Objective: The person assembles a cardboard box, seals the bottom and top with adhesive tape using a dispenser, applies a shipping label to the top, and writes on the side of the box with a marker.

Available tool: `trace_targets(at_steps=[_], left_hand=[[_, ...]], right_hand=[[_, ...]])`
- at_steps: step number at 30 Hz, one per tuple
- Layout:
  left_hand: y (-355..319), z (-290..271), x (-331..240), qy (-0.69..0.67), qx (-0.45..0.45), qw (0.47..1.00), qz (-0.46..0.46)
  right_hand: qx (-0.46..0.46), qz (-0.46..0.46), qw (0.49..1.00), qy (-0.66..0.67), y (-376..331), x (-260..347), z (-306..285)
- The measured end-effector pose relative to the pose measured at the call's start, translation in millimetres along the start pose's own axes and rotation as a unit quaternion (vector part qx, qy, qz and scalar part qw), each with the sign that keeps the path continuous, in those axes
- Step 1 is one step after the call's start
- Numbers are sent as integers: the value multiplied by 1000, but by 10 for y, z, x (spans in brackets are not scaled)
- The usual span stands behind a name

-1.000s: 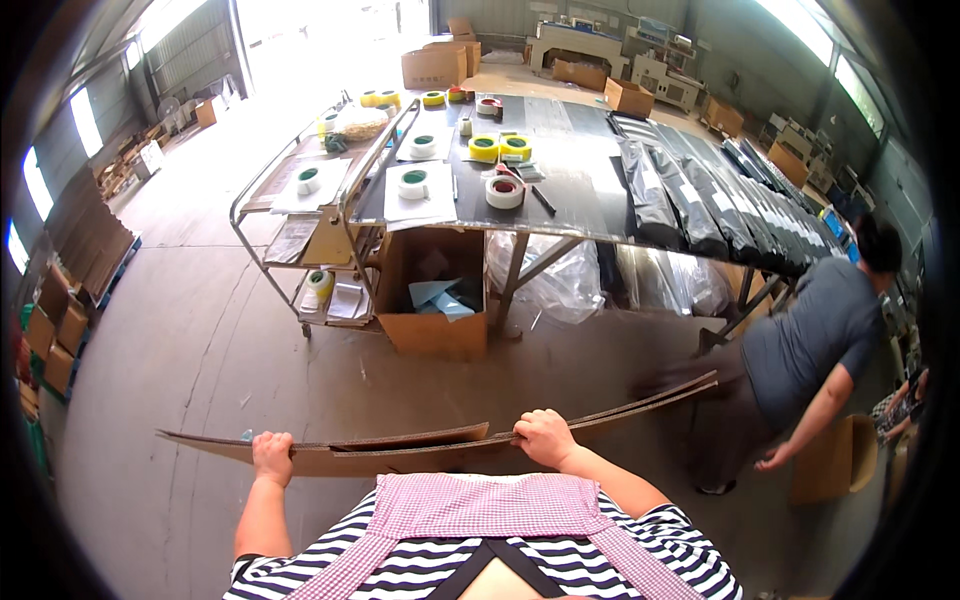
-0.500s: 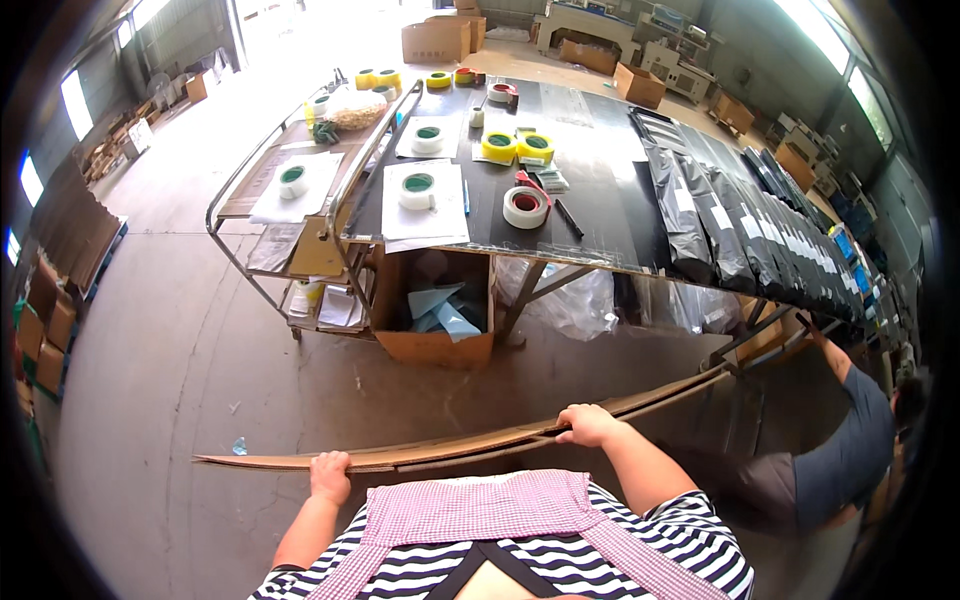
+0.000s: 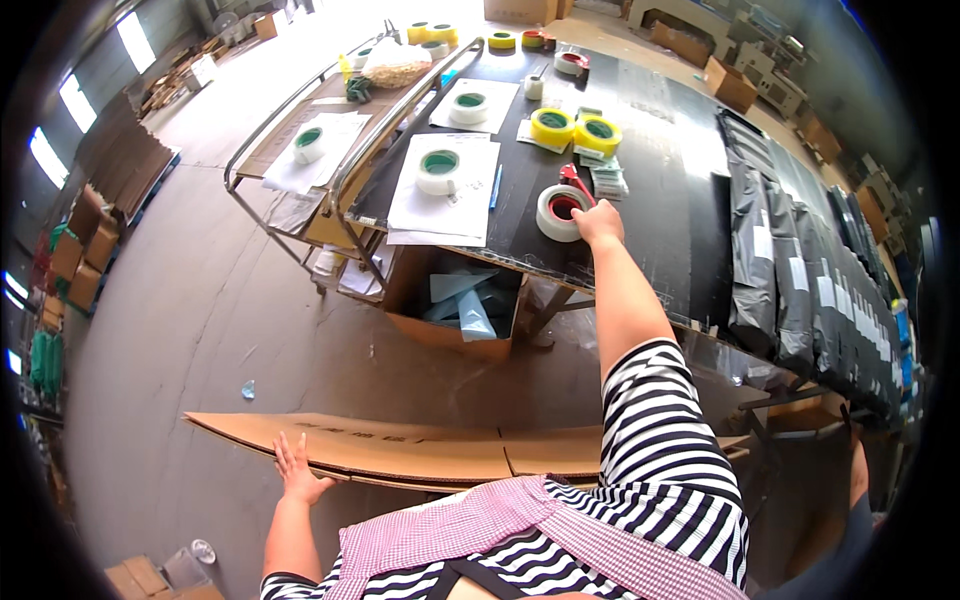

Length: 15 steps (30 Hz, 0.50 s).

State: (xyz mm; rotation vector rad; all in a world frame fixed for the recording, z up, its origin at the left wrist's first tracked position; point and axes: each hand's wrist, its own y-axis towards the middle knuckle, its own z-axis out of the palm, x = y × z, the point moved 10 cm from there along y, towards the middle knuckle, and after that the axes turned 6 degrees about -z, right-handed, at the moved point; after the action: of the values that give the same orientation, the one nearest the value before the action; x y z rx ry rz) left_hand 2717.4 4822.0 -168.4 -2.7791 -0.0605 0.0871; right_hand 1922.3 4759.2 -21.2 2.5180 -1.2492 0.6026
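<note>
My right arm reaches over the dark tabletop (image 3: 655, 230), and my right hand (image 3: 602, 224) is closed on a red tape dispenser (image 3: 570, 176) loaded with a roll of clear tape (image 3: 548, 216). The dispenser still rests on the table; the undersides of my fingers are hidden. Down in front of my body, a long flattened cardboard box (image 3: 400, 445) stands on edge, leaning back toward me. Against its upper left part lies my left hand (image 3: 297, 474), fingers spread.
White tape rolls (image 3: 438, 172) sit on paper sheets, beside yellow tape rolls (image 3: 597, 135). Black-wrapped packages (image 3: 755, 260) line the table's right side. A metal cart (image 3: 235, 185) stands left. Below the table is an open carton (image 3: 420, 325). Another person's arm (image 3: 858, 470) shows at right.
My right hand has left the cardboard and reached forward to the tape dispenser. My left hand has opened from its edge grip, and the cardboard has tilted, showing more of its face.
</note>
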Motion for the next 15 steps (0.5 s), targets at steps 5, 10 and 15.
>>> trace_targets(at_steps=[5,10,15], left_hand=[[-71,136,-58,-10,31,998,60],[-134,229,177,-81,-124,987,68],[-242,491,521,-155,-257,954,25]], right_hand=[[122,42,992,2,280,-123,186],[217,-9,862,459,-334,-148,525],[267,-24,713,648,-2300,-934,404]])
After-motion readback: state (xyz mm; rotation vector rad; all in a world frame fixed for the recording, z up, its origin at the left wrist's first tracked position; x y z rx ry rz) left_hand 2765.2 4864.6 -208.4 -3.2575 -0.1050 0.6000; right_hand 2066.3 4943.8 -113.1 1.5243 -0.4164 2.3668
